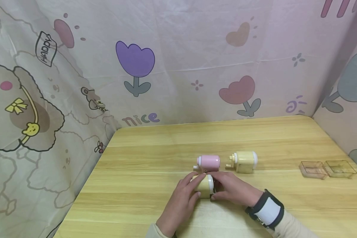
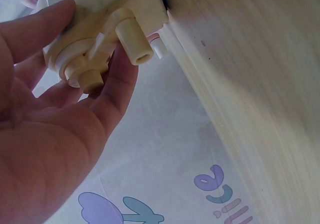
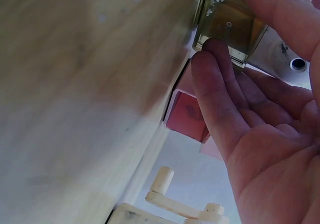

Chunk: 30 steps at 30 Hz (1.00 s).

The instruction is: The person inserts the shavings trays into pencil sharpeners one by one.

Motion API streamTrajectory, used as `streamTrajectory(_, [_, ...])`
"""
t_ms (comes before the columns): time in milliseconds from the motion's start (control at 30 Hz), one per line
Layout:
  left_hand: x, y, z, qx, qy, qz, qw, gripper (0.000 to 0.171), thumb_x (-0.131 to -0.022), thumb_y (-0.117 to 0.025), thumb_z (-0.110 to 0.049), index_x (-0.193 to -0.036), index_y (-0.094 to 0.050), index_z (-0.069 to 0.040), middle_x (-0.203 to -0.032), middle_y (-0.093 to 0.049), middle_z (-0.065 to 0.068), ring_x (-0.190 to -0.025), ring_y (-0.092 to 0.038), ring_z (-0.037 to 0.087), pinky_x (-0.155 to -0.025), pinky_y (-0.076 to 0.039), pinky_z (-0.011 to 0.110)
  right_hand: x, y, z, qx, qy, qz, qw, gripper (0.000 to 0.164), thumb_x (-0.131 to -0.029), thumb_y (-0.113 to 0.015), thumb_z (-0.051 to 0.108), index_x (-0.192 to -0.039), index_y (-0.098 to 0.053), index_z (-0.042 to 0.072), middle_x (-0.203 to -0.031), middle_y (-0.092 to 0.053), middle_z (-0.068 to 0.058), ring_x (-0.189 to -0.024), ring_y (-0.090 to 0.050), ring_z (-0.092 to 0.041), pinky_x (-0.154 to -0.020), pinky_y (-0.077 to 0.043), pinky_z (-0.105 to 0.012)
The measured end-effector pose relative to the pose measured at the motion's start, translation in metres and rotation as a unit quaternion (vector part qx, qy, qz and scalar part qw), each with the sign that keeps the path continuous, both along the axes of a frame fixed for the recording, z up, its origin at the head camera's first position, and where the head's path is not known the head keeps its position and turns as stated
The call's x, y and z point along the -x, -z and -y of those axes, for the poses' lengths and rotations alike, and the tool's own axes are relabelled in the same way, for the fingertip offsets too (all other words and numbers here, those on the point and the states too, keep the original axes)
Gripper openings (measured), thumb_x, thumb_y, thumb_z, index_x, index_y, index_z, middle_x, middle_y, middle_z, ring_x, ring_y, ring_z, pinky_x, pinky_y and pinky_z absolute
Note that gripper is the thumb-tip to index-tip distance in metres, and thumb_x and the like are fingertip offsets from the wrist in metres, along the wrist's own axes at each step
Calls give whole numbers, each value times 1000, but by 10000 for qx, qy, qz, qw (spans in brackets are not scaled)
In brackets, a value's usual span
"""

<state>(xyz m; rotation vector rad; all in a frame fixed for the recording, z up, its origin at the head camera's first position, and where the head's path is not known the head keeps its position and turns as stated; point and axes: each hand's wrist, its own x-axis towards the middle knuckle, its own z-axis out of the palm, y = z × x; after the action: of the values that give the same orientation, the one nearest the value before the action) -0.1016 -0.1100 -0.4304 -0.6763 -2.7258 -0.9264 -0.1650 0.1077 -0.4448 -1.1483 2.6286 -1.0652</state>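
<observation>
A yellow hand-crank pencil sharpener (image 1: 204,187) rests on the table between both hands. My left hand (image 1: 182,196) grips its body from the crank side, and the crank handle (image 2: 134,39) points outward in the left wrist view. At the opposite end, my right hand (image 1: 233,189) pinches a clear shavings drawer (image 3: 230,27) between thumb and fingers. How far the drawer sits inside the body is hidden. Just behind stands a pink sharpener (image 1: 210,162), whose drawer slot (image 3: 186,115) is open. A second yellow sharpener (image 1: 245,162) stands to its right.
Toward the table's right edge lie a clear pinkish drawer (image 1: 313,175) and a clear yellowish drawer (image 1: 342,174), side by side. Printed cloth (image 1: 178,92) hangs behind the wooden table (image 1: 154,148) and along both sides.
</observation>
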Motion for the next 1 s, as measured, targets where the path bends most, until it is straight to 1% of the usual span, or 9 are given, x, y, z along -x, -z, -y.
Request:
streamTrajectory(367, [-1,-2,0,37,3,88,10000,61,-90,-62,-12,-145,-42,-30,-146,-42,0,-120,-50,26,-96,-45,42,0,0,0,8,-6,52,10000,68,-73,-81,26,-133,-52,13,-128,-57,3,-113,-53,-10,-97,-43,-34])
streamTrajectory(600, [-1,-2,-1,74,26,71,9999,61,-90,-62,-12,-145,-43,-30,-146,-43,0,-119,-50,24,-94,-46,40,-1,-1,1,-54,60,138,9999,69,-72,-81,26,-134,-52,14,-128,-58,2,-113,-53,-10,-98,-43,-34])
streamTrajectory(767, [0,-1,-1,23,10,71,10000,61,-89,-63,-11,-144,-43,-29,-146,-43,0,-119,-50,27,-95,-45,41,-1,-1,2,-53,69,75,9999,69,-72,-81,26,-133,-53,14,-128,-58,2,-116,-52,-12,-100,-41,-35])
streamTrajectory(1000, [-1,-1,0,37,16,62,10000,61,-90,-62,-12,-144,-43,-30,-146,-43,0,-120,-50,27,-95,-45,41,-1,-1,2,4,54,54,10000,69,-72,-81,26,-133,-52,15,-127,-58,4,-116,-52,-12,-99,-42,-35])
